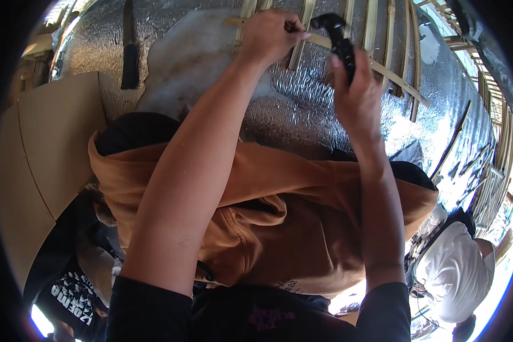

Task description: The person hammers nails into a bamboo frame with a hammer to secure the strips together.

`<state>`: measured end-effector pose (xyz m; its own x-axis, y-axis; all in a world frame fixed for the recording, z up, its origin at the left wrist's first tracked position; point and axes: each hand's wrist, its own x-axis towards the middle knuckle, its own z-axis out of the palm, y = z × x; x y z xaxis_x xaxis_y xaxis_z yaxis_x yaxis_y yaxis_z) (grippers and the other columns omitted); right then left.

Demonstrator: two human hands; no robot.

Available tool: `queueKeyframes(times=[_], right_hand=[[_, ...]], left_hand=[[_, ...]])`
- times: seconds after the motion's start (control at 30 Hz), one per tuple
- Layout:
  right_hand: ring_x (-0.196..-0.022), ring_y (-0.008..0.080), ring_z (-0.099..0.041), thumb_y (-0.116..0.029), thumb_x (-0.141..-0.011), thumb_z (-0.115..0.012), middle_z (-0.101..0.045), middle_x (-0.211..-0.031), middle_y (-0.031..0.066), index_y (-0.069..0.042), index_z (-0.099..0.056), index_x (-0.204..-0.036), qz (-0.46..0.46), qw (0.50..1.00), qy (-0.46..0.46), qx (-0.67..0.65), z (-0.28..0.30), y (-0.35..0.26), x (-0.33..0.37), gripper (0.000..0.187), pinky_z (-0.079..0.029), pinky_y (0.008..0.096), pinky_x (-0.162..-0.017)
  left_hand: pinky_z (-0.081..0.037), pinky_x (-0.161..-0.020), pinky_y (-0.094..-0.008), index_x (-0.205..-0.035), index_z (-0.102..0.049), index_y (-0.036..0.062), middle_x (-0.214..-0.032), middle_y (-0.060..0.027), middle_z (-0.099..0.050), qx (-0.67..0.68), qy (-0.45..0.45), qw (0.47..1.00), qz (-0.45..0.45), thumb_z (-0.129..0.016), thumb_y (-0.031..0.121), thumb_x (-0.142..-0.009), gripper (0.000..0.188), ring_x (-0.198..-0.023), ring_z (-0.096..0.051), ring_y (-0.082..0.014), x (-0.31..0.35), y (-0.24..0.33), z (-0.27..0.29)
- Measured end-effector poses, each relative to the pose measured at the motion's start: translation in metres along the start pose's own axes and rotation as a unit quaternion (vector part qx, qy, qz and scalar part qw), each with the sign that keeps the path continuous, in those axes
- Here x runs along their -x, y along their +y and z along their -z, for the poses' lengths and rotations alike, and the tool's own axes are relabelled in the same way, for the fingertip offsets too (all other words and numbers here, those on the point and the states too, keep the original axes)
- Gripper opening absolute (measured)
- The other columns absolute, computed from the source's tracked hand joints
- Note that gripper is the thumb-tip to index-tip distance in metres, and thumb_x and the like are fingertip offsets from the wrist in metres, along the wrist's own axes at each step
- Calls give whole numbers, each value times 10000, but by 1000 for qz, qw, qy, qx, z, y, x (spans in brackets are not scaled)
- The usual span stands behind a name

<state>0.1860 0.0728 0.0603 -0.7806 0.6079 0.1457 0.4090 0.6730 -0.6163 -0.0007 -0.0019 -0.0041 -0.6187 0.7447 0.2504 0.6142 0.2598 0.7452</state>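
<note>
Stretched out far ahead, my left hand point(269, 35) is closed in a pinch over a thin wooden cross slat point(396, 78). What sits between its fingertips is too small to make out. My right hand point(359, 94) grips the black handle of a hammer point(341, 45), whose dark head is raised close to the left fingertips. Several parallel slats point(389, 40) lie beneath the cross slat, which runs slantwise over them. Part of the cross slat is hidden behind my left hand and the hammer.
Silvery foil sheeting point(302, 85) spreads under the slats. A dark-handled machete point(130, 62) lies at the far left. Brown cloth point(302, 211) covers my lap area. Cardboard point(57, 131) stands at left. A person in white point(456, 273) is at right, another in black point(74, 290) lower left.
</note>
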Motion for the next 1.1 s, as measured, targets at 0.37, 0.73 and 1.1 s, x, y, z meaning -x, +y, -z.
queueKeyframes(times=[0.37,0.73,1.1], right_hand=[[-607,349,-712,-215,-1011,-603,-674,-694,189,-9,-569,-1067,-11,999,50,2,3,5,-5,217,-510,423,-492],[-641,363,-719,-208,-1005,-609,-683,-734,201,4,-563,-1117,-15,999,29,-10,3,3,-5,244,-534,425,-511],[-700,416,-710,-186,-982,-640,-690,-779,238,-7,-561,-1130,2,999,37,-18,-3,5,-4,245,-530,465,-546]], left_hand=[[-539,-674,-303,-879,-771,121,-791,-17,-730,-8,-15,1000,24,-853,328,-772,248,-723,-693,-139,1,2,6],[-532,-656,-304,-887,-769,119,-770,-24,-712,-7,-7,1000,20,-863,324,-762,258,-699,-679,-143,1,3,8],[-532,-660,-298,-925,-777,123,-845,-17,-723,7,-4,1000,9,-862,267,-767,230,-686,-659,-137,1,3,5]])
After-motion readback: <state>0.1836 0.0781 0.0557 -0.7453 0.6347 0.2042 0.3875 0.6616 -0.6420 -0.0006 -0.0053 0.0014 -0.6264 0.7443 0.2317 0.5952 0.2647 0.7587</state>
